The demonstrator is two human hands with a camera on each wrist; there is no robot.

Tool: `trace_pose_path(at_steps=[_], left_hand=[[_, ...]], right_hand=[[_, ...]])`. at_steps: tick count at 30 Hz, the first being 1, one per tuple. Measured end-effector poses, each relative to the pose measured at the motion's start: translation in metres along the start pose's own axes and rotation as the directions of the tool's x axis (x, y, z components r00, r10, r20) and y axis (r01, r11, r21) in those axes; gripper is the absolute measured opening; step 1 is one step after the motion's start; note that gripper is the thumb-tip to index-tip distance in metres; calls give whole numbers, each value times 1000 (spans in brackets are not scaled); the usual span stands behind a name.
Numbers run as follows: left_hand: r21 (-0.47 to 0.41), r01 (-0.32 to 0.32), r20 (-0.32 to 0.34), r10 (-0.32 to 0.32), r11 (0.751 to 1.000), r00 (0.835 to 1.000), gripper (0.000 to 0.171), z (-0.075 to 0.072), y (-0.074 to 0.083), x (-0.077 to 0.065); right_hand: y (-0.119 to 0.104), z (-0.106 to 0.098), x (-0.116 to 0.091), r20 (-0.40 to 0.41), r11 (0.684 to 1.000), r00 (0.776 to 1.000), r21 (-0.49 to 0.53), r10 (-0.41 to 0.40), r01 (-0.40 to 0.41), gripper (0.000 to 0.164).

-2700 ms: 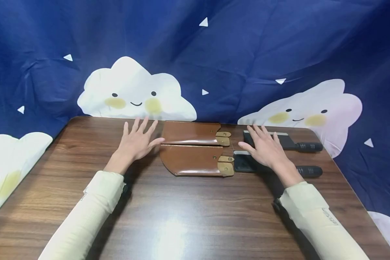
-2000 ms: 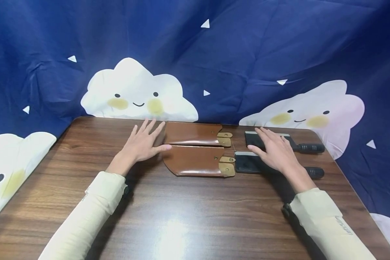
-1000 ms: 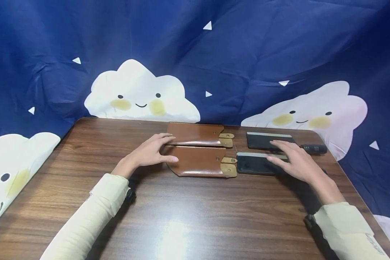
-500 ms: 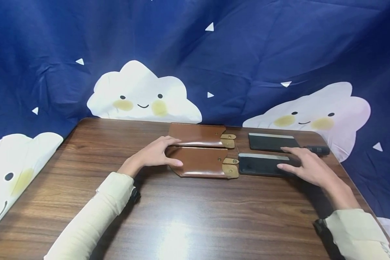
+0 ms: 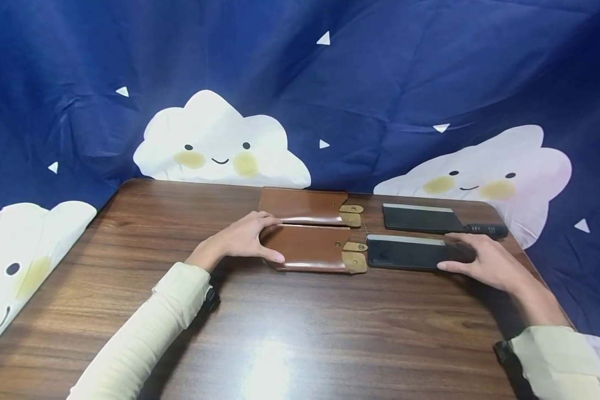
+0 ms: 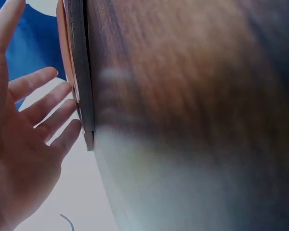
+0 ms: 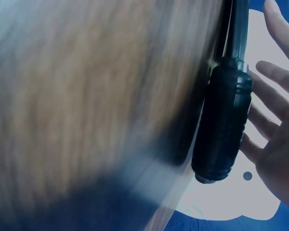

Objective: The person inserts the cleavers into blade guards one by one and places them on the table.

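Note:
Two brown leather knife sheaths lie one behind the other mid-table: the near sheath (image 5: 312,248) and the far sheath (image 5: 302,205), tan straps to the right. To their right lie a near cleaver (image 5: 402,255) and a far cleaver (image 5: 420,219), black-bladed with pale edges. My left hand (image 5: 242,238) is at the left end of the near sheath, thumb over its front and fingers at its back edge, loosely spread. Above the near cleaver's handle (image 7: 224,120) my right hand (image 5: 495,264) hovers with relaxed fingers; the head view hides that handle behind it.
The wooden table (image 5: 280,328) has its right edge close to the right forearm. A blue curtain (image 5: 350,83) with white clouds hangs behind the back edge. The far cleaver's black handle (image 5: 487,230) lies just beyond the right hand.
My left hand has moved right and nearer, from beside the sheaths to the near sheath's end. My right hand has moved right and nearer, from above the blades to the near cleaver's handle.

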State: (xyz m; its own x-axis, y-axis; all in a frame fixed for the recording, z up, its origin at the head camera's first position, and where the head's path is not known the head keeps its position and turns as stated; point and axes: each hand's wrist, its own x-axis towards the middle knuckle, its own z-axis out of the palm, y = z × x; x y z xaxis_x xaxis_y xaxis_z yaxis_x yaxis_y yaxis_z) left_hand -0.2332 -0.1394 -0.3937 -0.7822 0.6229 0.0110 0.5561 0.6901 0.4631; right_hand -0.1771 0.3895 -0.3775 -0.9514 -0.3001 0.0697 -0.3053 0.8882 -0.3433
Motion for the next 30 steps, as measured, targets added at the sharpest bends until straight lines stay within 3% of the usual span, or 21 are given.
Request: trace_pose_path(at_steps=[7, 10, 17, 21, 30], left_hand=[[-4, 11, 18, -11, 1000, 1000, 99, 2, -1, 1], [17, 12, 26, -13, 1000, 1000, 100, 3, -1, 1], [170, -24, 51, 15, 985, 999, 112, 6, 5, 4], [194, -20, 75, 5, 981, 997, 117, 8, 7, 5], [196, -4, 88, -13, 981, 996, 121, 10, 7, 4]], right_hand=[[9, 0, -2, 65, 998, 996, -8, 67, -67, 80], [13, 0, -6, 71, 997, 994, -7, 81, -81, 72], [23, 2, -10, 47, 998, 997, 18, 59, -60, 42], [28, 1, -13, 33, 997, 999, 58, 43, -45, 33], [32, 1, -16, 45, 990, 998, 133, 48, -53, 33]])
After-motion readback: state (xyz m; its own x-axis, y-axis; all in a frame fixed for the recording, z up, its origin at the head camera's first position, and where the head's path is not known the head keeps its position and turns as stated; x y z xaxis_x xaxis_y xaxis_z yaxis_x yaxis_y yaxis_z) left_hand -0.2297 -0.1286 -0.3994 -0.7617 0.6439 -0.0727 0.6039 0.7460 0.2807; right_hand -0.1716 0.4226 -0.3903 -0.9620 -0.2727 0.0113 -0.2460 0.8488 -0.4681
